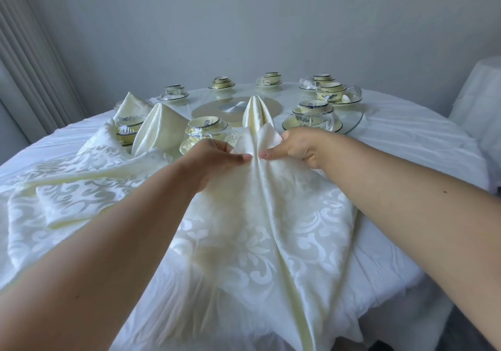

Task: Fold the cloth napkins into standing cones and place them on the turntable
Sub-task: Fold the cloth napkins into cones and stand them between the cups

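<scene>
Two bare forearms reached forward from the bottom edge, over a round table covered in a white tablecloth. Between them lay a cream damask napkin, spread across the near part of the table and hanging over its front edge. Its far end was gathered up into a central ridge. The left hand pinched that ridge from the left, thumb and curled fingers closed on the fabric. The right hand pinched it from the right in the same way, and the two thumbs nearly met across the fold. A pale corner of the cloth stuck up between the hands.

To the left, more patterned napkins lay loose and rumpled on the tablecloth. Beyond them stood two folded cones: one near the left hand, another farther left and behind it. A third cone stood upright just past the hands, on the glass turntable, which filled the middle of the table and had a metal hub at its centre.

Cream cups and saucers with dark rims ringed the turntable, some beside clear glass cups. At the far right stood something draped in white cloth. A plain pale wall closed the view behind, with curtain folds at the left.
</scene>
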### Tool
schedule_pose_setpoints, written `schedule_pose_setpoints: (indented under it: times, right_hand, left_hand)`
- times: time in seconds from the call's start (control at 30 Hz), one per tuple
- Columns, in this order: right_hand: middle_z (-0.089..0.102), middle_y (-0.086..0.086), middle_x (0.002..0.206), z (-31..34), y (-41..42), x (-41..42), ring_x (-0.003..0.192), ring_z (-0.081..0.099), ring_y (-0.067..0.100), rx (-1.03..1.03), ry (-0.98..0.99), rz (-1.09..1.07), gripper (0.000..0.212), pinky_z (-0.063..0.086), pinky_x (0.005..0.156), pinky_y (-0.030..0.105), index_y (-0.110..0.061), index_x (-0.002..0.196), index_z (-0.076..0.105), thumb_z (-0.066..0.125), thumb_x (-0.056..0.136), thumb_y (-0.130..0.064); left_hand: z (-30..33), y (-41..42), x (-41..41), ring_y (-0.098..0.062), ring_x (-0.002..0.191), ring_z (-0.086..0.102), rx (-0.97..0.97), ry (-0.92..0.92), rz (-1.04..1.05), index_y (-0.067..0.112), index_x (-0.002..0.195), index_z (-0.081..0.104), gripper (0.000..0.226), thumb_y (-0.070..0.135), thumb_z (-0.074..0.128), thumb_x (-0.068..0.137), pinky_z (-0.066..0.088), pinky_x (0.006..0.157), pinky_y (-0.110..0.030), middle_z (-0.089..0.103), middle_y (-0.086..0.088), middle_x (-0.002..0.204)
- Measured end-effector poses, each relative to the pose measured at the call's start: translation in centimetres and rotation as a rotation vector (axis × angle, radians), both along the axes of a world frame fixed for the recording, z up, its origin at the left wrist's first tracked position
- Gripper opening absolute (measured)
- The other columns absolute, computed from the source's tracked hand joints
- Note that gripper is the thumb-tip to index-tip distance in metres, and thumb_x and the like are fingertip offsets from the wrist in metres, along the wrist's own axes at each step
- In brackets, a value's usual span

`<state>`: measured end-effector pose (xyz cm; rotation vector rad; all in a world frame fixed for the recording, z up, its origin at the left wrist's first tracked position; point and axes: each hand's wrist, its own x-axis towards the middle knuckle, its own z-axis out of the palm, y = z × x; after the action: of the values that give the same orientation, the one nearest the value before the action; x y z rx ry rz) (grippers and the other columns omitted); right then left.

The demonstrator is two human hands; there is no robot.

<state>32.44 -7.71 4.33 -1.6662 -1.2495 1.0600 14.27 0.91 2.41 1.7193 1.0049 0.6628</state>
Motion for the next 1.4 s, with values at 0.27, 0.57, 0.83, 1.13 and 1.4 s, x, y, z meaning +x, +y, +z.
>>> schedule_pose_setpoints:
  times: [0.27, 0.57, 0.83, 1.13, 1.4]
  right_hand:
    - [0.069, 0.007, 0.077, 7.5, -0.4, -1.0, 0.070, 0.066, 0.019, 0.366, -0.159, -0.108, 0.023, 0.056, 0.075, 0.039, -0.010, 0.080, 0.068, 0.085, 0.068, -0.018]
    - [0.062, -0.001, 0.076, 16.6, -6.0, -3.1, 0.065, 0.056, 0.007, 0.806, -0.443, -0.122, 0.035, 0.043, 0.062, 0.021, -0.001, 0.087, 0.069, 0.085, 0.068, -0.025]
    - [0.060, -0.004, 0.060, 6.8, -14.1, -5.5, 0.057, 0.052, 0.006, 0.456, -0.490, 0.258, 0.018, 0.036, 0.053, 0.024, -0.017, 0.065, 0.072, 0.085, 0.062, -0.029]
    - [0.061, -0.001, 0.070, -1.6, -9.9, -5.1, 0.070, 0.059, 0.015, -0.098, -0.495, 0.182, 0.024, 0.044, 0.066, 0.026, -0.016, 0.073, 0.066, 0.082, 0.072, -0.033]
    - [0.066, 0.012, 0.080, -3.8, -7.6, -6.1, 0.072, 0.062, 0.025, -0.098, -0.764, 0.129, 0.033, 0.040, 0.061, 0.028, -0.006, 0.083, 0.066, 0.072, 0.076, -0.038]
  left_hand:
    - [8.6, -2.5, -0.3, -0.012, 0.043, 0.053, 0.228, -0.112, 0.030, 0.016, 0.047, 0.061, 0.033, 0.019, 0.082, 0.073, 0.043, 0.048, -0.019, 0.058, 0.004, 0.049]
    - [18.5, -8.3, -2.5, -0.015, 0.061, 0.047, 0.809, -0.107, 0.120, -0.003, 0.088, 0.063, 0.038, 0.031, 0.076, 0.077, 0.035, 0.055, -0.026, 0.053, -0.010, 0.073]
    - [8.1, -15.2, -7.3, -0.001, 0.046, 0.029, 0.714, 0.151, -0.216, 0.014, 0.056, 0.048, 0.038, 0.023, 0.077, 0.078, 0.023, 0.045, -0.016, 0.035, 0.011, 0.049]
    - [-1.4, -13.4, -5.7, -0.010, 0.040, 0.042, 0.111, 0.342, -0.079, 0.017, 0.049, 0.054, 0.040, 0.027, 0.072, 0.083, 0.030, 0.042, -0.015, 0.047, 0.008, 0.046]
    - [-2.0, -11.6, -4.4, -0.016, 0.046, 0.032, 0.394, 0.578, -0.050, 0.014, 0.054, 0.036, 0.048, 0.042, 0.066, 0.080, 0.023, 0.038, -0.022, 0.034, 0.003, 0.050]
